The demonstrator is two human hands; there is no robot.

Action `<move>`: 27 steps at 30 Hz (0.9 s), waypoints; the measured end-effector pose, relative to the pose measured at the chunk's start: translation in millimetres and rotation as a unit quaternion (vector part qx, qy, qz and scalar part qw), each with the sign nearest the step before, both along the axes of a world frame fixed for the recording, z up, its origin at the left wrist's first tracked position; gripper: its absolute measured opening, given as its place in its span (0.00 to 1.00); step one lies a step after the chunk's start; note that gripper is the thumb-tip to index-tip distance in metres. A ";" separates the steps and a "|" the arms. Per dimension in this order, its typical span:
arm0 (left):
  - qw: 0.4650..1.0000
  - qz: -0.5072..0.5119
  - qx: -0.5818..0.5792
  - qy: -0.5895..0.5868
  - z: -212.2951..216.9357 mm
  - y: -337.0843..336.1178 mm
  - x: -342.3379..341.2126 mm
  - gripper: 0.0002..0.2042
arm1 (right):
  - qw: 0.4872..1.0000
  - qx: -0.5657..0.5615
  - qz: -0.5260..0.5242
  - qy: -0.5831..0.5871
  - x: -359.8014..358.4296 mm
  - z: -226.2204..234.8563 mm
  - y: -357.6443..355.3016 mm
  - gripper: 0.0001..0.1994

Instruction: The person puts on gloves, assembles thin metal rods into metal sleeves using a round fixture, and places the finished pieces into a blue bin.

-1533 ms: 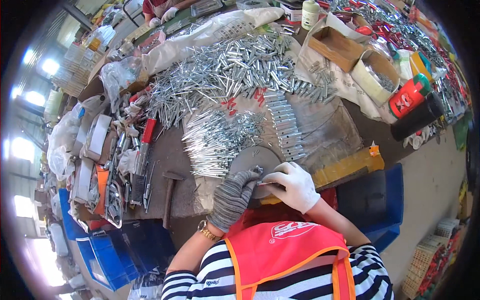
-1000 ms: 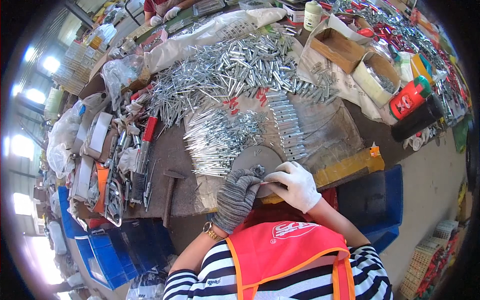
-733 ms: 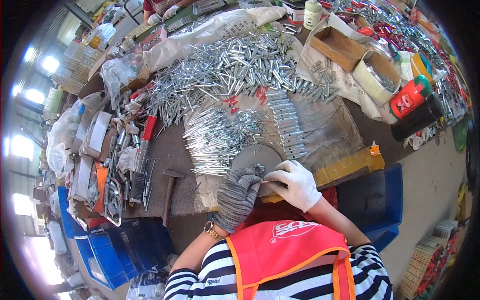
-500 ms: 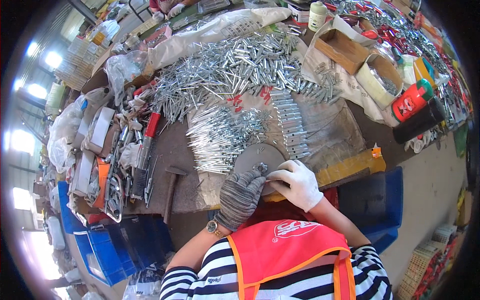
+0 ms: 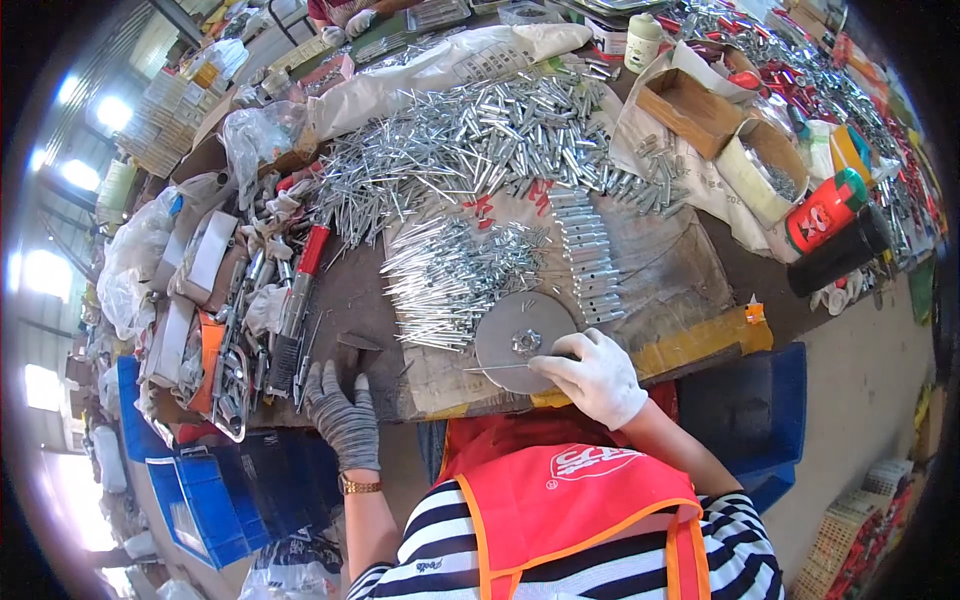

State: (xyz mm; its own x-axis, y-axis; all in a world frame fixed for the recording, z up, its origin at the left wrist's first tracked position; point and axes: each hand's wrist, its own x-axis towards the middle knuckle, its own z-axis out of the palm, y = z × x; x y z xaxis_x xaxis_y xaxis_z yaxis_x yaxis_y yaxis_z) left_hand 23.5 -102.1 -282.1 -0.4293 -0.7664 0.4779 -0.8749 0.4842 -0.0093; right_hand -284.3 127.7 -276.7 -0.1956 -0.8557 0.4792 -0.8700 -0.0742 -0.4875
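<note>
Right hand (image 5: 597, 380), white glove: fingers pinching one thin metal rod (image 5: 498, 367) over a round grey plate (image 5: 496, 335). Left hand (image 5: 343, 418), striped grey glove: at hammer (image 5: 359, 343) on counter (image 5: 352, 290); fingers extended, whether gripping cannot be told. Rod pile (image 5: 430, 295): just beside plate.

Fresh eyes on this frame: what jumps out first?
Probably the big heap of silvery metal pieces spread over the far middle of the workbench. Next, the bright red apron with orange edging, at bottom centre. Then the hands at the bench's near side: the white-gloved right hand holds a thin rod over a round grey disc, the grey-gloved left hand is at the hammer.
</note>
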 end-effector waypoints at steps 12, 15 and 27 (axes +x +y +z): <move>0.941 -0.180 0.155 0.243 31.7 35.0 -38.6 0.18 | 0.998 -0.007 -0.005 -0.056 2.5 -6.7 -7.4 0.12; 0.909 -0.290 0.211 0.210 57.3 66.3 -68.0 0.22 | 0.997 0.028 -0.029 -0.068 2.3 0.6 -4.0 0.14; 0.889 -0.412 0.198 -0.034 79.8 83.8 -97.3 0.32 | 0.997 0.029 -0.027 -0.070 2.2 -1.1 -3.1 0.18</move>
